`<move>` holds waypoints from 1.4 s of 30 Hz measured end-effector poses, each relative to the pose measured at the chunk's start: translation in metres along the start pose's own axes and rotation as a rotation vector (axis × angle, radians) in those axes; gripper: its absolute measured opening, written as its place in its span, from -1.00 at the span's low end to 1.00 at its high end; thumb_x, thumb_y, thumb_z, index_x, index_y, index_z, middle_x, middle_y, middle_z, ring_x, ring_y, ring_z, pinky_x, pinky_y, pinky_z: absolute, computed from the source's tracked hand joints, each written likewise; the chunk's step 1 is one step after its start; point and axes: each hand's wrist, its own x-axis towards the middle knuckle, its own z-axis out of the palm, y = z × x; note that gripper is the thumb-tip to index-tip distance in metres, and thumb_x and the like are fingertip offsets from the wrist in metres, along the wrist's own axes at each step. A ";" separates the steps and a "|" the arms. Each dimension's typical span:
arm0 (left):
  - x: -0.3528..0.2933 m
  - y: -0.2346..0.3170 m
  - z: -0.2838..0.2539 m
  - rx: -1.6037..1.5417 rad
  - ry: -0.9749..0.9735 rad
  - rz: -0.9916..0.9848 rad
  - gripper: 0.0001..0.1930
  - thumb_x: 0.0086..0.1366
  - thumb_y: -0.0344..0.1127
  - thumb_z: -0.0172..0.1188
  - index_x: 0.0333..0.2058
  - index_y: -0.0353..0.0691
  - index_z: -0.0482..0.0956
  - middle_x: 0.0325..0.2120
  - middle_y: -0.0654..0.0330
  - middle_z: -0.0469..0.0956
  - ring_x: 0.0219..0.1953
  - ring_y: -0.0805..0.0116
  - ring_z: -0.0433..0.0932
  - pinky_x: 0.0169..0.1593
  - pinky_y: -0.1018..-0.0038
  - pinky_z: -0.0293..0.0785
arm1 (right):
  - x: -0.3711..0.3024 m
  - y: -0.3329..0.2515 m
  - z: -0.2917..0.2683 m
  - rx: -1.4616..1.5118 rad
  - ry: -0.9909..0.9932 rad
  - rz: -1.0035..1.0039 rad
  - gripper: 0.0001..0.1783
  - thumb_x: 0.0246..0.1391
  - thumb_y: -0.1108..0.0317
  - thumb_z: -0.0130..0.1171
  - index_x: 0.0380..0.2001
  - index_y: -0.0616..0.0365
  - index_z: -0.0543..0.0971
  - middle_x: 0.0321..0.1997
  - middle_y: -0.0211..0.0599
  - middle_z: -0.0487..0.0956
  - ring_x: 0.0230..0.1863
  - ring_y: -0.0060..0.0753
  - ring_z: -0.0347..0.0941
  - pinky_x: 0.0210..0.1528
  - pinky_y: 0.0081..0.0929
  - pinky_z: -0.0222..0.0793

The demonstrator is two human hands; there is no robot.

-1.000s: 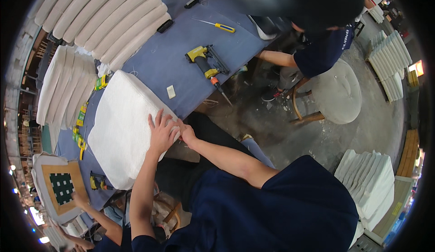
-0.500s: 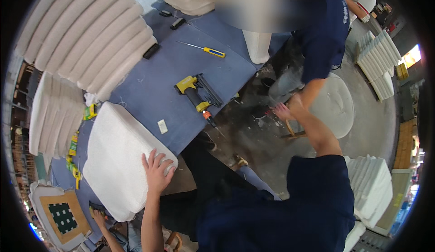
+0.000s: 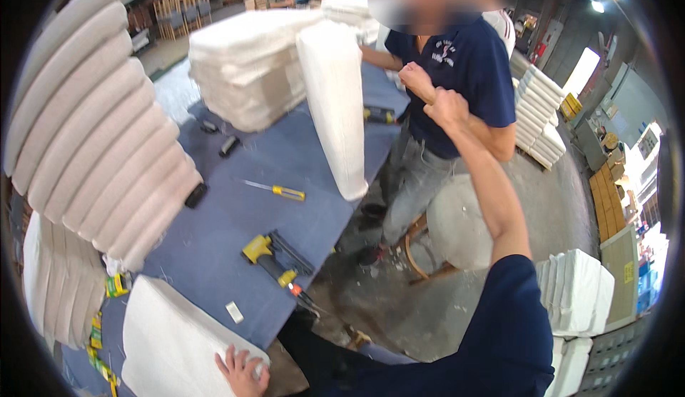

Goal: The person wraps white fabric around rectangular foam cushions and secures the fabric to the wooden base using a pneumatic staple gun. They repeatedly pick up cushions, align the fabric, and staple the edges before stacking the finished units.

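My left hand [image 3: 241,373] lies with fingers spread on the near corner of a white upholstered cushion [image 3: 178,333] at the table's front edge. Stretched forward, my right hand [image 3: 449,108] is closed around the wrist of a co-worker in a dark blue polo shirt [image 3: 446,65]. The co-worker's fist [image 3: 417,80] shows just beyond my fingers. Between us and to the left, a yellow and black nail gun [image 3: 275,260] with its hose fitting lies on the blue-grey tabletop [image 3: 207,240]. A small white card-like piece [image 3: 234,312] is near the cushion.
A yellow-handled screwdriver [image 3: 285,193] lies farther back. Tall cushion stacks [image 3: 100,133] rise at left; another stack [image 3: 250,61] and an upright cushion [image 3: 333,104] stand at the far side. A round-seated chair [image 3: 457,218] is on the floor at right, with more stacked cushions [image 3: 578,290] behind.
The view has tilted up. My right hand has risen with the co-worker's arm, from low by the chair to chest height. My left hand stays on the cushion.
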 end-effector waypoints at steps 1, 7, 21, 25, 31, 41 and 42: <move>0.004 0.010 -0.018 0.033 -0.049 0.013 -0.69 0.24 -0.12 0.38 -0.04 0.06 0.71 0.12 0.12 0.59 0.42 -0.17 0.35 0.53 -0.38 -0.05 | 0.015 -0.002 0.004 0.043 0.049 0.045 -0.47 -0.09 0.06 0.49 -0.11 0.19 0.73 -0.18 0.11 0.78 -0.07 0.16 0.75 0.06 0.05 0.67; 0.004 0.005 -0.001 -0.042 -0.083 0.049 -0.68 0.21 -0.11 0.40 -0.05 0.10 0.70 0.21 0.17 0.54 0.50 -0.11 0.24 0.53 -0.46 -0.19 | 0.076 -0.005 0.009 0.172 0.177 0.308 -0.48 -0.05 0.16 0.39 -0.01 0.19 0.69 -0.04 0.20 0.74 0.04 0.24 0.70 0.16 0.07 0.59; -0.026 0.001 -0.002 -0.072 -0.012 -0.055 -0.28 0.27 0.01 0.38 0.39 0.07 0.48 0.49 -0.01 0.27 0.59 -0.11 0.09 0.57 -0.31 -0.15 | -0.339 -0.214 -0.070 1.402 -0.294 -0.297 -0.80 0.45 0.35 0.15 -0.15 0.24 0.68 -0.26 -0.28 0.71 -0.18 -0.46 0.66 -0.07 -0.45 0.53; -0.046 -0.008 -0.017 -0.027 -0.046 -0.041 -0.29 0.19 -0.04 0.42 0.34 0.06 0.52 0.52 -0.01 0.21 0.63 -0.09 -0.02 0.60 -0.27 -0.20 | -0.529 -0.281 -0.029 1.654 -1.064 -0.007 -0.70 0.54 0.23 0.03 -0.11 0.19 0.66 -0.24 -0.28 0.69 -0.21 -0.45 0.64 -0.11 -0.48 0.55; -0.051 -0.019 -0.040 -0.213 -0.220 -0.054 -0.32 0.19 -0.16 0.43 0.32 0.07 0.54 0.60 0.06 0.11 0.66 -0.09 -0.12 0.63 -0.24 -0.26 | -0.678 -0.370 -0.014 1.577 -1.779 0.765 -0.49 0.52 -0.16 -0.04 0.16 0.00 0.52 -0.01 -0.35 0.62 0.02 -0.37 0.56 0.10 -0.15 0.51; -0.065 0.000 -0.011 0.187 -0.123 0.041 -0.44 0.34 0.02 0.30 0.27 0.01 0.56 0.58 -0.09 0.09 0.65 -0.15 -0.07 0.55 -0.40 -0.17 | -0.729 -0.403 -0.019 1.839 -1.642 1.056 -0.31 0.46 -0.26 -0.01 0.43 -0.09 0.45 0.38 -0.33 0.50 0.31 -0.23 0.47 0.27 -0.19 0.46; -0.060 0.003 -0.005 0.199 -0.127 0.084 -0.44 0.34 0.02 0.29 0.27 0.00 0.56 0.58 -0.11 0.09 0.65 -0.14 -0.07 0.54 -0.43 -0.17 | -0.735 -0.404 0.001 1.891 -1.522 1.038 -0.31 0.48 -0.24 -0.02 0.43 -0.04 0.46 0.39 -0.31 0.51 0.30 -0.24 0.47 0.28 -0.19 0.44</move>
